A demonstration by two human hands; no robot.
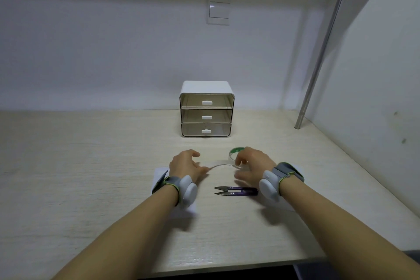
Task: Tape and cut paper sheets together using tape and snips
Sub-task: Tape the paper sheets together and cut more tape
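Pale desk (pixel 91 166): left hand (pixel 186 165) pinches tape strip (pixel 221 166), right hand (pixel 252 166) grips tape roll (pixel 235 151); snips (pixel 236 191) just below roll.

- Tape roll (pixel 235 152): clear tape on a ring with a green inner core, standing on edge at about 1 o'clock from the snips, partly hidden behind the right hand (pixel 252 166), whose fingers curl round it.
- Tape strip (pixel 221 165): a thin clear length drawn from the roll toward 9 o'clock, sagging a little, its free end pinched by the left hand (pixel 186 165).
- Paper sheets (pixel 159 175): white, lying flat on the table, largely covered by the wrists; edges show at 9 o'clock and 3 o'clock.
- Snips (pixel 235 190): purple handles, silver blades parted and pointing to 9 o'clock, flat on the table, untouched.
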